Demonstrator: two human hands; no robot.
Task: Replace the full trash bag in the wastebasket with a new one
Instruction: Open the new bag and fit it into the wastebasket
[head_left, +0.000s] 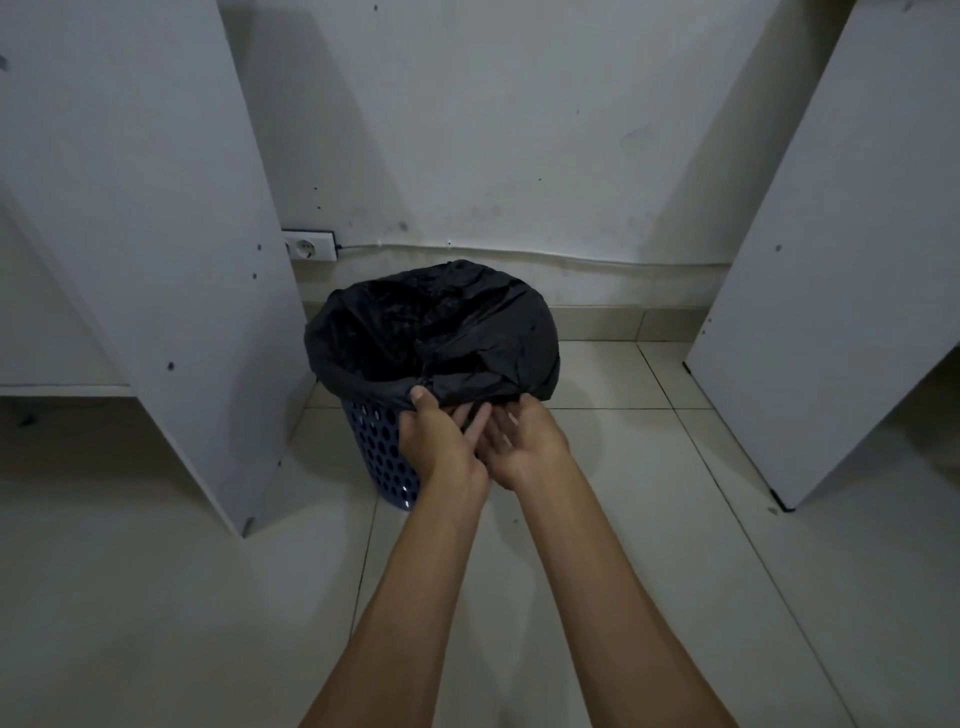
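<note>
A blue perforated wastebasket (382, 447) stands on the floor by the wall. A black trash bag (431, 332) lines it, its edge folded over the rim. My left hand (441, 434) is at the bag's near edge, thumb on top of the fold and fingers under it, pinching the plastic. My right hand (522, 441) is beside it, palm turned up, with its fingertips reaching under the same fold; whether they hold the plastic is hidden. The two hands overlap at the fingers. The inside of the bag is too dark to see.
A white cabinet panel (156, 234) stands close on the basket's left, another white panel (841, 270) to the right. A wall socket (309, 247) with a cable sits behind the basket. Pale floor tiles (649, 467) lie all around.
</note>
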